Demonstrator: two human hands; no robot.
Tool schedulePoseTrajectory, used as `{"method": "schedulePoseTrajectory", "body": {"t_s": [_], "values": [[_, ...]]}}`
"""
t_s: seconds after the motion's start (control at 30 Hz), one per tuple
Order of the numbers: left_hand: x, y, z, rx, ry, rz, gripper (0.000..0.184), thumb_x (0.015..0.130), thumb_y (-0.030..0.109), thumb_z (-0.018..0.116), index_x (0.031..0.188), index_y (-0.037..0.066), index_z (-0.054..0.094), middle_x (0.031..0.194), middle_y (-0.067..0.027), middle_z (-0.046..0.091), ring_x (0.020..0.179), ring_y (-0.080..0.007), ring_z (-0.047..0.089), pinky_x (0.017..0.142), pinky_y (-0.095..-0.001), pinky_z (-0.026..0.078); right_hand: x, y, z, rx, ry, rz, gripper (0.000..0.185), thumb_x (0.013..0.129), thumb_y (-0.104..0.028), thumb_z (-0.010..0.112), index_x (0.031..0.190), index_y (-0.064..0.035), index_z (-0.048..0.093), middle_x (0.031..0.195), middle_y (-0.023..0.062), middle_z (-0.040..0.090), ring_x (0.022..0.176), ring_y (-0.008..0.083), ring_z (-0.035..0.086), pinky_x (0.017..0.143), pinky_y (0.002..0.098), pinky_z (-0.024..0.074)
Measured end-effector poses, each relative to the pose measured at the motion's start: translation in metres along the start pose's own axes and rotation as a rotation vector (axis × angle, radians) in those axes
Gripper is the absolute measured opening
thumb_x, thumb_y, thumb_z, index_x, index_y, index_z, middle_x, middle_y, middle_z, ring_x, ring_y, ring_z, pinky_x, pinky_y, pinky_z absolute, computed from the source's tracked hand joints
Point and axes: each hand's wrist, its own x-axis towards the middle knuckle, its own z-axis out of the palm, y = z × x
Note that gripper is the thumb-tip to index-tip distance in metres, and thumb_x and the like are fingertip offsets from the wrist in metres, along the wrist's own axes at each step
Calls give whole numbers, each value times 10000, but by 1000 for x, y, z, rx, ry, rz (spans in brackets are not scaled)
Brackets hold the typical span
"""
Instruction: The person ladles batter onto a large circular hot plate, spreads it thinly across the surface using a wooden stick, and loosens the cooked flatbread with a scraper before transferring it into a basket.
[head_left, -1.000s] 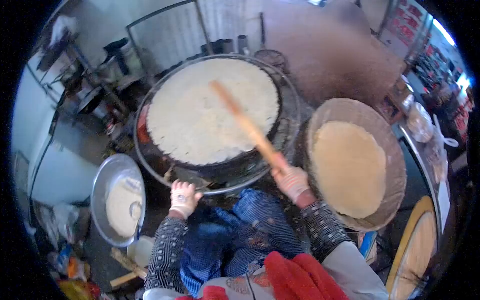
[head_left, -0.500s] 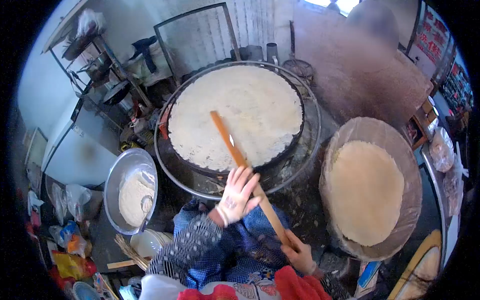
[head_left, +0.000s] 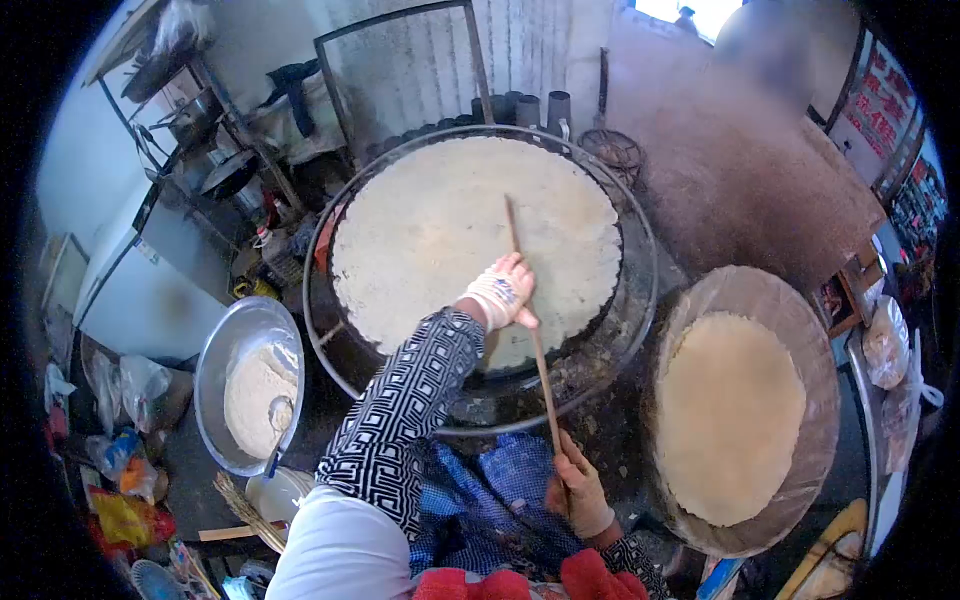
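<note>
A large, round, pale pancake [head_left: 440, 220] covers the wide griddle in front of me. Across it, a long wooden spreader [head_left: 545, 385] stands nearly edge-on, its far end over the pancake. My left hand [head_left: 500, 292], in a light glove, grips the spreader partway along, above the griddle's near part. Lower down, my right hand [head_left: 583, 490] wraps round its near end, close to my lap. The round metal rim [head_left: 460, 432] of the griddle stand passes beneath the spreader between my hands.
On the left stands a metal basin [head_left: 215, 390] with pale batter and a ladle [head_left: 278, 415]. A plastic-lined basket [head_left: 815, 440] holding round flatbread is at the right. Shelves with pans and a white cabinet [head_left: 150, 290] line the left; a brown board [head_left: 740, 190] lies back right.
My left hand has moved forward and right over the griddle with its arm stretched out. The spreader has swung rightward and turned from its flat face towards its edge.
</note>
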Motion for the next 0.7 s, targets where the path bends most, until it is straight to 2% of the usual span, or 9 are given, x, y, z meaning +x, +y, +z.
{"method": "schedulePoseTrajectory", "body": {"t_s": [0.2,0.3,0.37,0.4,0.47,0.53,0.6,0.63,0.7], "values": [[-87,-75,13,-5,88,-192,1002,594,660,651,1299,-27,466,1368,-248,447,1349,-411,329,1140,-480,253,45,14,43,-78,-130,29,535,949,-187,594,1443,-89,415,594,-33,478,428,69,420,394,253,346],[-139,-96,17,-23,100,-318,967,599,597,703,1307,-15,460,1401,-241,425,1377,-406,299,1162,-469,214,57,31,65,-182,-171,21,527,947,-171,589,1439,-81,421,598,-32,485,429,66,429,392,245,340],[-180,-102,11,9,119,-361,947,599,572,705,1286,-33,460,1380,-240,440,1364,-412,315,1150,-479,235,59,35,79,-299,-240,1,512,934,-150,603,1415,-60,453,746,-26,535,567,54,468,496,221,373],[-201,-107,11,11,127,-384,949,609,573,698,1287,-44,453,1375,-243,442,1359,-412,319,1148,-478,238,63,43,82,-350,-270,-17,507,926,-134,613,1403,-47,467,882,-22,567,682,51,494,593,209,407],[-243,-115,14,24,140,-438,969,625,589,683,1298,-63,437,1373,-249,438,1353,-413,327,1147,-478,236,58,39,96,-448,-310,139,541,916,-174,643,1409,-45,462,1046,5,609,866,58,541,759,204,462],[-291,-112,17,40,156,-489,1002,649,629,651,1322,-73,411,1384,-265,416,1353,-415,323,1147,-491,222,68,72,96,-558,-372,-10,567,908,-214,661,1413,-55,458,1097,33,626,905,85,571,797,232,477],[-337,-92,33,67,193,-516,1032,674,674,610,1349,-72,381,1402,-284,382,1359,-427,306,1144,-518,201,63,96,89,-677,-427,8,614,906,-284,667,1444,-117,422,1225,94,629,988,160,625,859,288,494],[-351,-81,45,87,213,-521,1047,681,694,592,1362,-69,367,1413,-293,363,1361,-438,295,1142,-533,191,50,93,84,-700,-489,126,633,916,-307,649,1470,-161,379,1294,118,600,1063,193,619,920,324,479],[-342,-43,39,79,288,-493,1081,680,722,577,1386,-61,342,1431,-304,331,1362,-465,272,1133,-555,181,21,110,53,-930,-398,-259,636,923,-317,636,1484,-212,357,1250,97,625,1003,166,636,872,300,497]]}}
